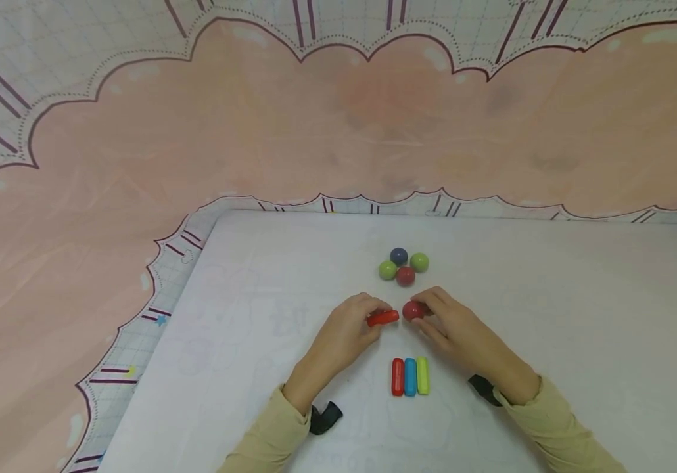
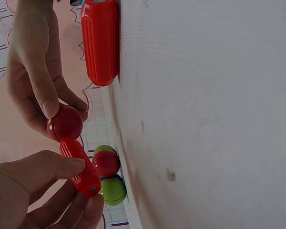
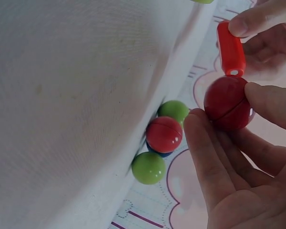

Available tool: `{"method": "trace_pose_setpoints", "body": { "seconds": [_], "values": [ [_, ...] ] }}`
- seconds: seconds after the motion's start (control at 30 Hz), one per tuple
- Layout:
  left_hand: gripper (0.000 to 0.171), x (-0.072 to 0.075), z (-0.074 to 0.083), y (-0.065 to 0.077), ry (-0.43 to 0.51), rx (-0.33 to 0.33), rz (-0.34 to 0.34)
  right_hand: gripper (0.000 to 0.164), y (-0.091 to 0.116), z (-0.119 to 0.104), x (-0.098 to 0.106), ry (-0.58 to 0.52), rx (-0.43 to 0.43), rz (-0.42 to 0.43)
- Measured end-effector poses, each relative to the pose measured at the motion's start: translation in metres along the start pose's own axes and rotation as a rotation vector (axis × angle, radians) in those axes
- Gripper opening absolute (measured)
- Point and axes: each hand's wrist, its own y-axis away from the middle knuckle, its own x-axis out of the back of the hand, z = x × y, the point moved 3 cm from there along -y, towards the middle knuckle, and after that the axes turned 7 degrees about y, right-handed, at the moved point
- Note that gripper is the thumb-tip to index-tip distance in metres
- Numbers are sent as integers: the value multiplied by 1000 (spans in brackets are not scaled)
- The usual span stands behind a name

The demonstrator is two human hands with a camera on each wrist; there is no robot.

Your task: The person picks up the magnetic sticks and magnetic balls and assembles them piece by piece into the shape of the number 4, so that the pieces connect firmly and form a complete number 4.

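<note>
- Pinching a red plastic-looking stick in the left hand.
- Pinching a red plastic-looking ball in the right hand — seemingly not joined yet.
- With green, blue, red balls loose past hands — red, blue, yellow-green sticks nearer.

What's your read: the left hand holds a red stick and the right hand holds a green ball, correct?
Not quite: the ball in the right hand is red, not green, as the head view shows. The left hand does hold a red stick.
</note>
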Motion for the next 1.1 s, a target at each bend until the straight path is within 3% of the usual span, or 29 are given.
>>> {"method": "trace_pose_setpoints", "body": {
  "seconds": [0.4,0.8,1.1],
  "values": [
    [32,-1,3,-2,-14,-49,2,36,-1,-2,-1,-20,12,-10],
    [31,-3,3,-6,-21,-47,-25,41,1,1,-3,-24,-28,-39],
    [31,-5,3,-9,-49,-75,-42,42,0,4,-4,14,2,-23]
  ]
}}
